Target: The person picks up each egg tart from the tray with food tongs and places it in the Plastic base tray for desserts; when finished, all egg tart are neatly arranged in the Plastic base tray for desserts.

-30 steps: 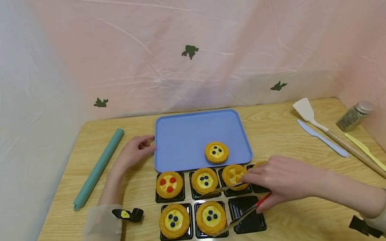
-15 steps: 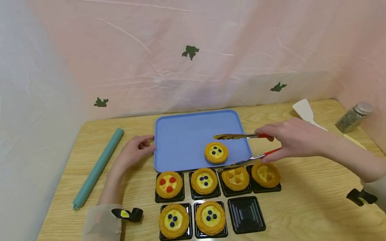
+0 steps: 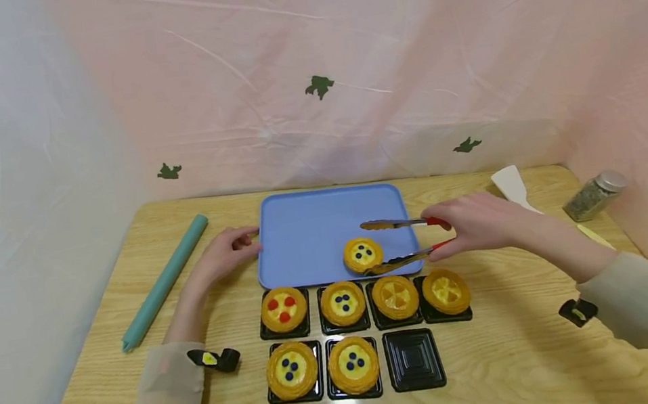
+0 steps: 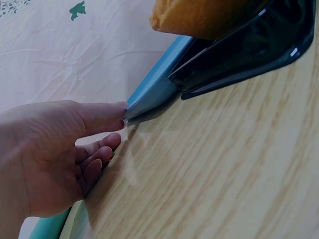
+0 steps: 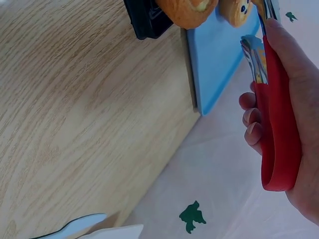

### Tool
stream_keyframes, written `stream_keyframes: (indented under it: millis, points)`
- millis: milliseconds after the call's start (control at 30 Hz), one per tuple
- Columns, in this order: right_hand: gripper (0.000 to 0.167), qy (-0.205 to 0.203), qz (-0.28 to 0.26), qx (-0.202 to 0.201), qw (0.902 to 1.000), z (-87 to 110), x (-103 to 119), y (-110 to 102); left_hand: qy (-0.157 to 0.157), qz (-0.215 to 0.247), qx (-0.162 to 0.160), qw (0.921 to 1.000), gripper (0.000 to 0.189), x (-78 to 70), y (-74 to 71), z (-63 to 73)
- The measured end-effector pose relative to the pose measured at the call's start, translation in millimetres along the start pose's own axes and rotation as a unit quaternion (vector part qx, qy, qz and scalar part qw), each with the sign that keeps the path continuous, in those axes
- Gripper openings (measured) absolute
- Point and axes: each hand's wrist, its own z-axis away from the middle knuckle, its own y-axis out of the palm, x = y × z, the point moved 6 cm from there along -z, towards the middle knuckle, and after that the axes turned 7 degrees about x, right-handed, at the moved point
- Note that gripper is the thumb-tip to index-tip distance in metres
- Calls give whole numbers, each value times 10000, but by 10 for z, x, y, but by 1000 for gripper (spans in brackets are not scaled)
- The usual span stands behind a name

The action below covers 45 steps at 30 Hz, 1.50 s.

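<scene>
My right hand [image 3: 474, 223] holds tongs [image 3: 398, 262] with red grips and metal arms. The arms are spread apart over the blue tray [image 3: 303, 232]; the nearer one lies along the front edge of a blueberry tart [image 3: 363, 251], while the farther one is behind it. In the right wrist view the red handle [image 5: 279, 119] sits between thumb and fingers. My left hand [image 3: 226, 254] touches the tray's left rim with its fingertips. Seen from the left wrist, the thumb side reaches the tray edge [image 4: 154, 92], and the other fingers are loosely bent.
In front of the tray stand several black square holders with tarts, including a red-berry tart [image 3: 283, 309] and an orange-topped tart [image 3: 446, 291]. One black holder [image 3: 414, 359] is bare. A green roll [image 3: 165, 281] lies left; a white spatula [image 3: 512, 185] and spice jar [image 3: 595, 195] are right.
My right hand has moved from over the front holders up to the tray, bringing the spread tongs around the blueberry tart. The left hand has stayed at the tray's rim.
</scene>
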Motion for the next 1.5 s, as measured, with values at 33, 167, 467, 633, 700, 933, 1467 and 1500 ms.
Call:
stream_keyframes:
  millis: [33,167,467,633,700,933,1467,1500]
  points:
    - [48,-29,30,-12,10000,-16,6,4,-2,-7,-2,10000,53,1,0,0]
    - [49,-156,129,-83,9998,-54,26,22,-17,-9,-4,10000,53,5,1,0]
    - [47,-222,148,-45,9996,-84,25,77,-30,-27,-15,10000,53,-7,-8,13]
    - [49,-310,230,-98,9992,-70,48,97,6,-11,-21,10000,52,-12,0,16]
    - [51,-295,261,-103,9992,-69,53,103,12,-10,-21,10000,52,-14,1,18]
    - [49,-301,339,-193,9988,-69,61,105,27,21,-28,10000,52,-24,-6,25]
    - [43,-482,362,-403,9974,-17,96,107,65,47,-56,10000,52,-19,-5,18]
    - [43,-478,372,-396,9974,-14,96,108,58,41,-67,10000,52,-18,-2,18]
